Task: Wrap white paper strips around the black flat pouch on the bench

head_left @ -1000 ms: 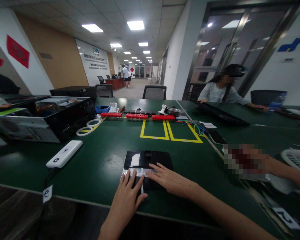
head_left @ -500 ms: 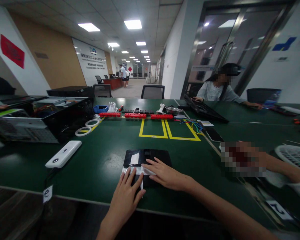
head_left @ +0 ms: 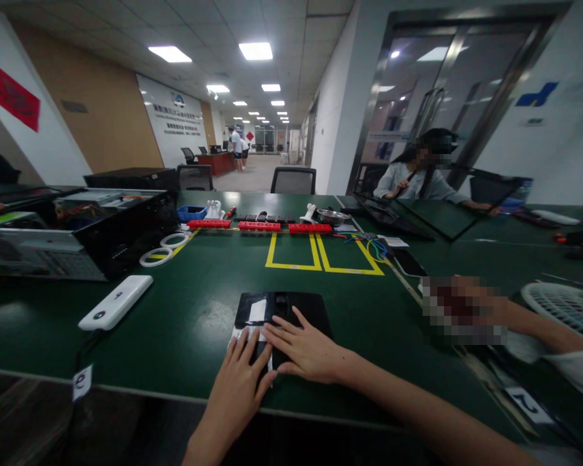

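Note:
A flat black plastic piece (head_left: 317, 310) lies on the green table in front of me, with a white patch (head_left: 258, 310) on its upper left. Strips of clear or whitish tape (head_left: 241, 334) run across its near half, partly hidden beneath my fingers. My left hand (head_left: 240, 375) rests its outstretched fingertips on the lower left of the piece. Flat across its middle lies my right hand (head_left: 307, 346), fingers spread, their tips on the tape beside my left fingers. Neither hand grips anything.
Left stand a white power bank-like box (head_left: 116, 301) with a cable, white rings (head_left: 156, 257) and an opened computer case (head_left: 126, 233). Red strips (head_left: 259, 226) line the back. A phone (head_left: 408, 263), coloured wires (head_left: 376, 247) and a co-worker's blurred hand (head_left: 476, 301) are right.
My right hand has slid left, closer to my left hand. Across the table, a person has raised one hand, and a thin black frame now stands tilted there. The view has shifted slightly.

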A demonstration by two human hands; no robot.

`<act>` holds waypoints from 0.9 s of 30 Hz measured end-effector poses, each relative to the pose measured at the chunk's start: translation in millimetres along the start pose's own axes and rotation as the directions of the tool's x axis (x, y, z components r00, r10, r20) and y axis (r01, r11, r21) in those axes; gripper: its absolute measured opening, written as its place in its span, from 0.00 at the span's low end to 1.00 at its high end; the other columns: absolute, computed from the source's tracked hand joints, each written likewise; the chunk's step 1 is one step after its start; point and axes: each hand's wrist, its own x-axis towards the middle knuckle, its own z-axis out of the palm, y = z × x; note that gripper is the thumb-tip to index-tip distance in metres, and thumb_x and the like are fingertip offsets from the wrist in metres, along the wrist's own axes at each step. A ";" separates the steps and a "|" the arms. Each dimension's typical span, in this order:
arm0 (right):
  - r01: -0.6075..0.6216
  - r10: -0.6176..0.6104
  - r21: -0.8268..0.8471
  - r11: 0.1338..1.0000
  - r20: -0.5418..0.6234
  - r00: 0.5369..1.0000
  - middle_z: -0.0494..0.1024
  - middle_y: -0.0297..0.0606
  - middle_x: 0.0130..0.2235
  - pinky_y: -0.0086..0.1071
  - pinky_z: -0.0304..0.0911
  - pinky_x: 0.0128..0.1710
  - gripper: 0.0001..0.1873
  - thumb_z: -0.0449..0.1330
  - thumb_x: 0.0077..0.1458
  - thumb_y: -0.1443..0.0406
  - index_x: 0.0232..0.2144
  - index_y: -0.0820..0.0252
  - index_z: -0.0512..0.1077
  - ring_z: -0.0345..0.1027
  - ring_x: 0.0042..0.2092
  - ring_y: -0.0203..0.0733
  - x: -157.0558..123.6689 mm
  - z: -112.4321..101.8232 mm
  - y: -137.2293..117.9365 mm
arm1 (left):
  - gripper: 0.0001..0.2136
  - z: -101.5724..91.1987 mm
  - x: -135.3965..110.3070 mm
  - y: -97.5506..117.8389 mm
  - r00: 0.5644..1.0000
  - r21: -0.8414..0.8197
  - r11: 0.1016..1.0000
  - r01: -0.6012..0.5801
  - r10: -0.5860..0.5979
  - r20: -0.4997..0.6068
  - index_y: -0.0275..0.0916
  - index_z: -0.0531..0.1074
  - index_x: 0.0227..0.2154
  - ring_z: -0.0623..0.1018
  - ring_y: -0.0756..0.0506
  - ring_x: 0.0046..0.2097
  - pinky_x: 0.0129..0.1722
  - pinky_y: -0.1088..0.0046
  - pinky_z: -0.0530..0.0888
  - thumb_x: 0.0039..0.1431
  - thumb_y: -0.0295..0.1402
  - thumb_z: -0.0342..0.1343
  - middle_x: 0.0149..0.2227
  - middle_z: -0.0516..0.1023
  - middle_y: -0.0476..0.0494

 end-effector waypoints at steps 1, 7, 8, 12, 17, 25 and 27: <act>-0.006 0.006 0.005 1.000 0.004 1.000 0.50 0.45 0.65 0.57 0.23 0.61 0.37 0.40 0.61 0.47 0.65 0.57 0.37 0.32 0.66 0.49 0.3 0.6 -0.2 | 0.23 0.5 -0.2 0.0 1.000 -0.008 1.000 -0.004 0.004 -0.004 0.43 0.60 0.59 0.57 0.33 0.63 0.56 0.48 0.62 0.62 0.40 0.49 0.62 0.60 0.35; -0.040 0.036 0.093 0.995 0.039 0.999 0.43 0.40 0.67 0.56 0.28 0.62 0.34 0.38 0.63 0.49 0.65 0.53 0.36 0.30 0.66 0.48 -2.1 -10.9 -1.2 | 0.21 -11.9 -3.4 -9.4 0.999 -0.199 0.980 -0.005 -0.002 -0.033 0.42 0.56 0.61 0.60 0.38 0.62 0.56 0.50 0.63 0.65 0.36 0.44 0.61 0.62 0.39; -0.050 0.047 0.100 0.994 0.032 0.998 0.42 0.39 0.67 0.55 0.28 0.62 0.34 0.39 0.63 0.49 0.65 0.53 0.36 0.29 0.66 0.48 -3.8 -14.6 -0.5 | 0.21 -17.9 -3.8 -14.1 0.999 -0.251 0.968 0.012 -0.021 -0.032 0.42 0.56 0.61 0.62 0.41 0.61 0.57 0.53 0.63 0.66 0.35 0.43 0.60 0.63 0.40; -0.112 0.114 0.087 0.990 -0.017 0.993 0.40 0.37 0.67 0.51 0.26 0.63 0.36 0.44 0.60 0.47 0.65 0.52 0.39 0.26 0.66 0.47 -13.0 -27.7 6.7 | 0.17 -39.0 -3.9 -43.3 0.974 -0.370 0.919 0.137 -0.193 -0.119 0.46 0.65 0.55 0.68 0.43 0.57 0.58 0.57 0.62 0.66 0.36 0.42 0.55 0.71 0.47; -0.188 0.184 0.114 0.976 0.043 0.982 0.37 0.40 0.67 0.53 0.23 0.62 0.45 0.48 0.54 0.42 0.65 0.54 0.38 0.24 0.66 0.52 -17.9 -31.2 16.8 | 0.18 -23.6 -4.9 -78.0 0.921 -0.329 0.902 0.278 -0.348 -0.176 0.41 0.71 0.50 0.71 0.41 0.55 0.57 0.56 0.65 0.65 0.41 0.42 0.51 0.76 0.44; -0.224 0.203 0.164 0.961 0.136 0.970 0.39 0.43 0.67 0.53 0.26 0.62 0.48 0.50 0.51 0.40 0.65 0.57 0.39 0.27 0.66 0.52 -15.0 -22.3 27.2 | 0.16 -0.9 -9.1 -78.2 0.952 -0.192 0.936 0.296 -0.306 -0.021 0.38 0.71 0.49 0.70 0.43 0.56 0.58 0.58 0.62 0.64 0.35 0.43 0.52 0.75 0.42; -0.215 0.193 0.159 0.964 0.143 0.971 0.39 0.43 0.67 0.54 0.26 0.62 0.49 0.51 0.51 0.41 0.65 0.56 0.39 0.27 0.66 0.52 -15.4 -23.1 30.4 | 0.16 -2.9 -8.8 -77.2 0.953 -0.180 0.938 0.295 -0.303 -0.016 0.38 0.71 0.49 0.70 0.43 0.56 0.58 0.58 0.62 0.65 0.35 0.43 0.52 0.74 0.42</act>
